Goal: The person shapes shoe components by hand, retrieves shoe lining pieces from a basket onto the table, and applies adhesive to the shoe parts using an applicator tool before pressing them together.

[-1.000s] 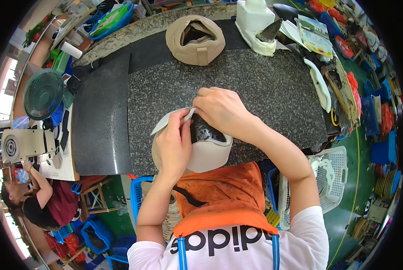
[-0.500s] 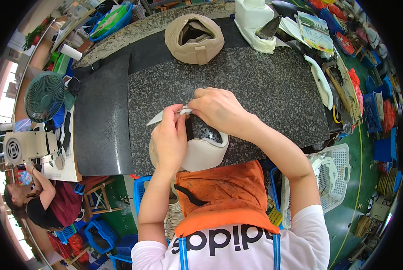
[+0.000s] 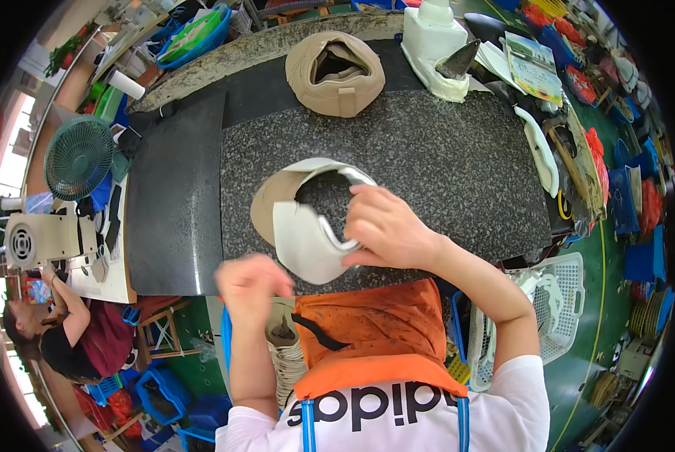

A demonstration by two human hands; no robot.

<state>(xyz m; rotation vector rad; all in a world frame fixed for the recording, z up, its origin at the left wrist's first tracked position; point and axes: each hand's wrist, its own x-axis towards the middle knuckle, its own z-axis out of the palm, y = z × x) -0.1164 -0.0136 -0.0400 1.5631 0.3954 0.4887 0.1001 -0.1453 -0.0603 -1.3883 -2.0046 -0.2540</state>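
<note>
A white and beige shoe upper [image 3: 307, 241], its padded white rim curving around a dark opening, is on the speckled dark worktop in front of me. My right hand [image 3: 382, 232] is closed on the right side of its rim, fingers bent over the edge. Near the front edge of the worktop, my left hand [image 3: 251, 290] is apart from the upper. Motion smears its fingers, so their hold cannot be made out. A second, beige shoe upper [image 3: 346, 103] with a small tab sits farther back.
At the back right stands a white glue-smeared container [image 3: 428, 49] with a dark pointed piece. A white curved strip [image 3: 537, 151] lies at the right edge. A white basket [image 3: 571, 275] sits below right. Leftward are a green fan [image 3: 79, 158], a beige machine [image 3: 47, 239] and another person [image 3: 100, 335].
My left hand has let go of the upper and pulled back toward me, left. The upper has turned and opened out, and my right hand has shifted down along its rim.
</note>
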